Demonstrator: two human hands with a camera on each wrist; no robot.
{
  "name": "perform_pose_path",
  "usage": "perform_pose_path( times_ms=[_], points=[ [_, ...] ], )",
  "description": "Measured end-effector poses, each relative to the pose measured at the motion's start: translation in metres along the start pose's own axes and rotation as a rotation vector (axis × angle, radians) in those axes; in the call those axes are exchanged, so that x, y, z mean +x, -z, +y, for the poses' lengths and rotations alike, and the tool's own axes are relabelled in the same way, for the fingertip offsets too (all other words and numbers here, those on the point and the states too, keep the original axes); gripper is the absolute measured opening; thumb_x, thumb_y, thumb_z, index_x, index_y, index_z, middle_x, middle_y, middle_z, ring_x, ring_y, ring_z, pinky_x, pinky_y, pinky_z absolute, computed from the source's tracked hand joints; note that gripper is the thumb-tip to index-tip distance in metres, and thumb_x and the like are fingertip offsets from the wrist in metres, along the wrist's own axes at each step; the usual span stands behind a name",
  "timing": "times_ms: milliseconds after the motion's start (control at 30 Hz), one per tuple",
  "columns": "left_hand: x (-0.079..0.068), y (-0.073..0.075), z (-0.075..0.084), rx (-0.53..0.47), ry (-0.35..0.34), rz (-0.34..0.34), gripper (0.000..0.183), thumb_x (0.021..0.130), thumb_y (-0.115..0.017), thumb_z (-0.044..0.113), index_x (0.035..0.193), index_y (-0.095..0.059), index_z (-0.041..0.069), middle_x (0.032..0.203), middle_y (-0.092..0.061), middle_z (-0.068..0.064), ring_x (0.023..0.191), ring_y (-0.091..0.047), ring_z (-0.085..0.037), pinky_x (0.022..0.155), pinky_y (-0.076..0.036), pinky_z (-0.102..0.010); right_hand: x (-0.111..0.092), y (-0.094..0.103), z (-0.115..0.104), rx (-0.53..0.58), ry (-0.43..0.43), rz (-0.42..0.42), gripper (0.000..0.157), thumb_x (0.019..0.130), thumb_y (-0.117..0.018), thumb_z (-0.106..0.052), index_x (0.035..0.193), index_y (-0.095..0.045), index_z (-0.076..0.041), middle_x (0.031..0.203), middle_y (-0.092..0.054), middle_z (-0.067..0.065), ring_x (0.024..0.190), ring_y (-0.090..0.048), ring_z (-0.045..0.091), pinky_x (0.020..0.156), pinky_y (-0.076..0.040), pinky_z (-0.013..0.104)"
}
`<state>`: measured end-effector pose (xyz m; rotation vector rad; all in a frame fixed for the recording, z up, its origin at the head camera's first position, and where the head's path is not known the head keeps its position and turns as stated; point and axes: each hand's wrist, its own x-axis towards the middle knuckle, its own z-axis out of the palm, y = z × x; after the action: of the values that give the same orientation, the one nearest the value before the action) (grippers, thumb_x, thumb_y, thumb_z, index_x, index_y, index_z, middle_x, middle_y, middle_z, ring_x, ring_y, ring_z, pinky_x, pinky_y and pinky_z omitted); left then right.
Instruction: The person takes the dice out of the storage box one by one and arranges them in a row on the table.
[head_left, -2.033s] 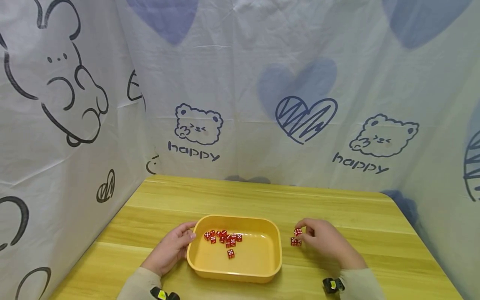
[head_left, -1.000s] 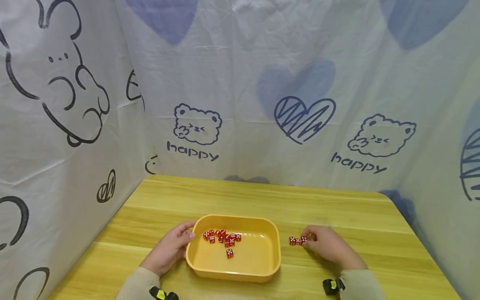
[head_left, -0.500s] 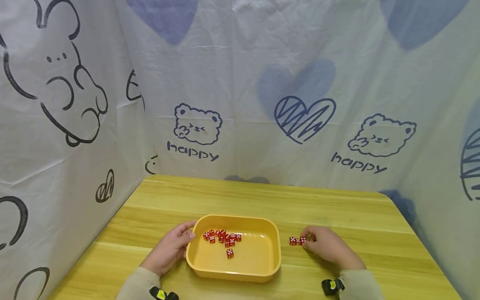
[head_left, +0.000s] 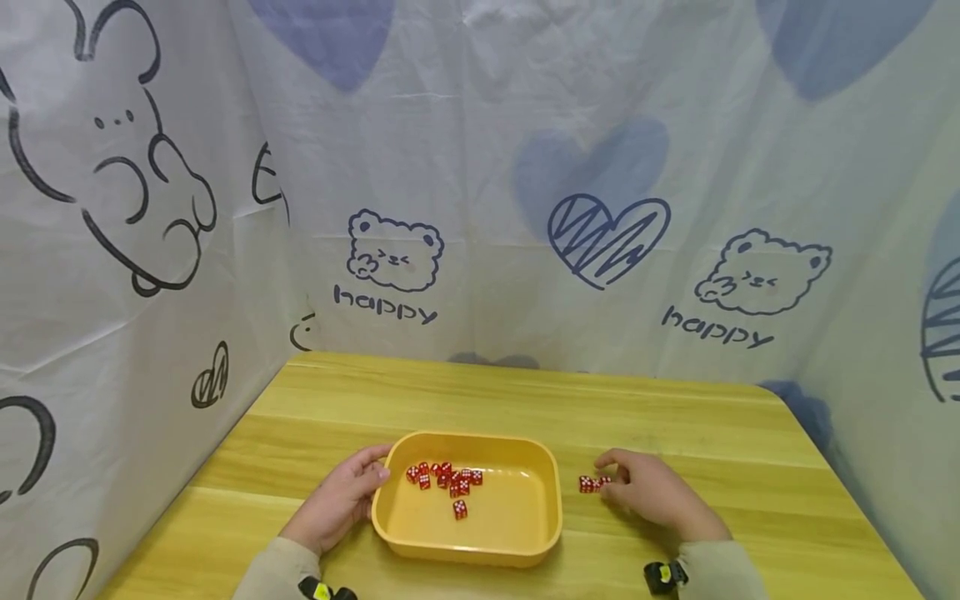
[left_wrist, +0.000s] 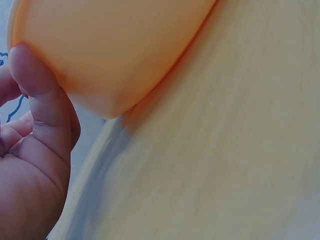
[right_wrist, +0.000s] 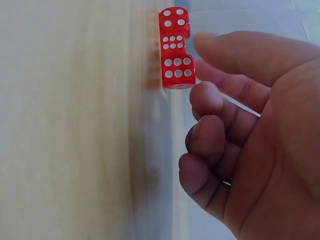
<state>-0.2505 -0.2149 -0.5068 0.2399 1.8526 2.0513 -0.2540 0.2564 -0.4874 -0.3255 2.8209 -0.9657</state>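
A yellow plastic tray (head_left: 517, 517) stands on the table with several red dice (head_left: 454, 479) inside, mostly towards its back left. My left hand (head_left: 341, 497) holds the tray's left side, its thumb (left_wrist: 35, 75) at the rim in the left wrist view. Right of the tray, three red dice with white pips (right_wrist: 173, 45) stand in a touching row on the table. My right hand (head_left: 656, 493) is beside the row's right end, partly hiding it in the head view. In the right wrist view its loosely bent fingers and thumb stand apart from the dice, holding nothing.
The wood-grain table (head_left: 645, 408) reaches back to a white curtain (head_left: 495, 292) printed with hearts, bears and "happy". More curtain hangs along the left and right sides. Black wrist straps (head_left: 663, 575) sit over both sleeves.
My right hand has lowered a die from above the others to the right end of the row. Its fingers have since parted and let go. The left hand and tray stay put.
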Motion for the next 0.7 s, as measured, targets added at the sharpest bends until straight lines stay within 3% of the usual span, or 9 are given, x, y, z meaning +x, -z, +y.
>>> perform_pose_path(
  times_ms=[167, 467, 700],
  points=[
    [0.0, 0.001, 0.0, -0.006, 0.002, -0.004, 0.057, 0.106, -0.053, 0.016, 0.154, -0.028, -0.003, 0.111, -0.054, -0.018, 0.084, -0.062, -0.02, 0.069, -0.059, -0.031, 0.0, 0.001, -0.003, 0.003, 0.033, 0.008, 0.038, 0.092, -0.073, -0.019, 0.129, -0.066, -0.013, 0.074, -0.057, -0.002, 0.058, -0.051, 0.015, 0.051, -0.044, 0.028],
    [0.001, 0.002, -0.002, -0.007, -0.002, 0.0, 0.056, 0.106, -0.052, 0.014, 0.154, -0.029, -0.004, 0.109, -0.054, -0.017, 0.082, -0.062, -0.019, 0.066, -0.059, -0.03, 0.001, -0.001, -0.021, -0.019, 0.08, 0.031, 0.039, 0.093, -0.074, -0.033, 0.128, -0.068, -0.017, 0.07, -0.054, -0.004, 0.055, -0.046, 0.011, 0.05, -0.04, 0.026],
    [0.001, 0.001, -0.001, -0.006, -0.001, 0.003, 0.055, 0.107, -0.052, 0.014, 0.154, -0.03, -0.004, 0.109, -0.054, -0.017, 0.082, -0.061, -0.019, 0.067, -0.059, -0.03, 0.0, -0.002, -0.034, -0.015, 0.163, 0.018, 0.038, 0.096, -0.071, -0.029, 0.132, -0.066, -0.017, 0.068, -0.053, -0.005, 0.054, -0.045, 0.009, 0.05, -0.041, 0.026]
  ],
)
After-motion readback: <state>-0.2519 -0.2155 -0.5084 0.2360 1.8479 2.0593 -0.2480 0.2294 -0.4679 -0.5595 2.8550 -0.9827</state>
